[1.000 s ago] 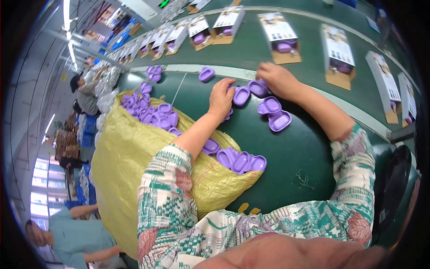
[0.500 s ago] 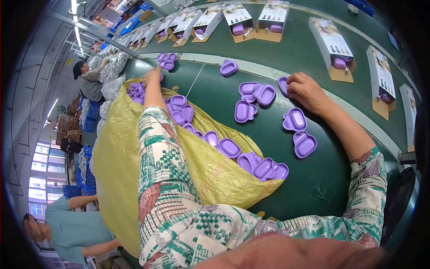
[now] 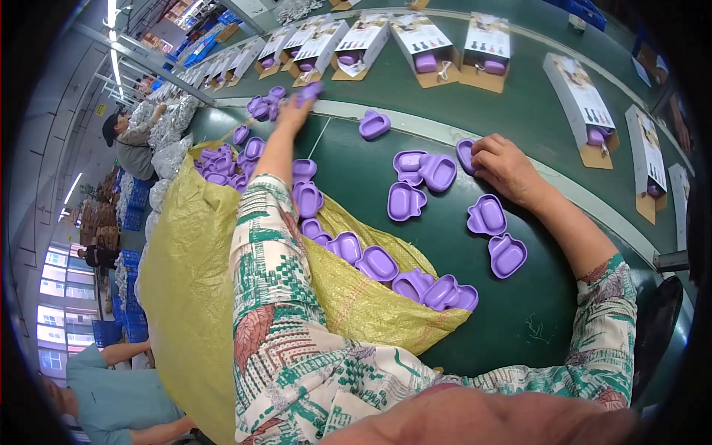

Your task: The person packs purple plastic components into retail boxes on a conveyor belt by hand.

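Note:
My left hand (image 3: 294,117) reaches past the sack's far end, its fingers closed on a small purple plastic dish (image 3: 310,92), slightly blurred. At the table's far edge my right hand (image 3: 507,169) has curled fingers gripping the edge of another purple dish (image 3: 465,156). Between my hands are a single dish (image 3: 374,124) and an overlapping cluster of dishes (image 3: 436,172). Two more dishes (image 3: 487,215) lie just nearer than my right hand. A yellow woven sack (image 3: 196,274) sits under my left arm, with many purple dishes (image 3: 377,263) spilling along its opening.
Beyond the table's pale rim (image 3: 437,136), a green belt (image 3: 489,104) carries open white boxes (image 3: 578,96) with purple items inside. More purple dishes (image 3: 259,107) sit at the far left. A person in a teal shirt (image 3: 122,397) is at left; another (image 3: 137,144) works farther off.
My left hand has come away from the sack's far end and moved right, carrying a purple dish. My right hand stays at its dish. The view has shifted slightly.

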`<state>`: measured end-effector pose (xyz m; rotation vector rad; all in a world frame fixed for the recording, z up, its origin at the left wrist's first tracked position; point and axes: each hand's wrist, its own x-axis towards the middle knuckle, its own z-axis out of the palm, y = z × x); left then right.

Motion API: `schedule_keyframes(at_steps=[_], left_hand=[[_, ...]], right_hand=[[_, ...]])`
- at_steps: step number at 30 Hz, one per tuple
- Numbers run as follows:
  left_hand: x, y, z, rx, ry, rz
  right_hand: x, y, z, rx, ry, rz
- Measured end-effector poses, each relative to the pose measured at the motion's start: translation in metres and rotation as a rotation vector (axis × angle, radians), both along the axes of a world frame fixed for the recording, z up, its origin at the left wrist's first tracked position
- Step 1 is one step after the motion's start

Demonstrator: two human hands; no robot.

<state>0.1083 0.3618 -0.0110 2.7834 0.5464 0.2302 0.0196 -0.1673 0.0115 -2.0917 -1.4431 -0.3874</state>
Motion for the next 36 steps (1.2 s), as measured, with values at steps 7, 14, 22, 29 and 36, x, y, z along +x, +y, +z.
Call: schedule_keyframes(at_steps=[7,14,22,29,36], left_hand=[[-0.014,-0.148,-0.022,0.003,0.008,-0.144],[-0.076,-0.215,-0.026,-0.016,-0.044,-0.382],[-0.109,-0.254,-0.030,0.032,-0.140,-0.417],[-0.113,-0.258,-0.027,0.009,-0.189,-0.389],[-0.110,-0.271,-0.028,-0.001,-0.254,-0.347]], right_hand=[[0.007,-0.021,-0.014,0.055,-0.067,-0.153],[0.048,-0.034,-0.012,0.155,-0.150,-0.370],[0.112,-0.079,-0.019,0.036,-0.325,-0.750],[0.117,-0.099,-0.013,0.185,-0.308,-1.117],[0.046,-0.034,-0.005,0.127,-0.286,-0.375]])
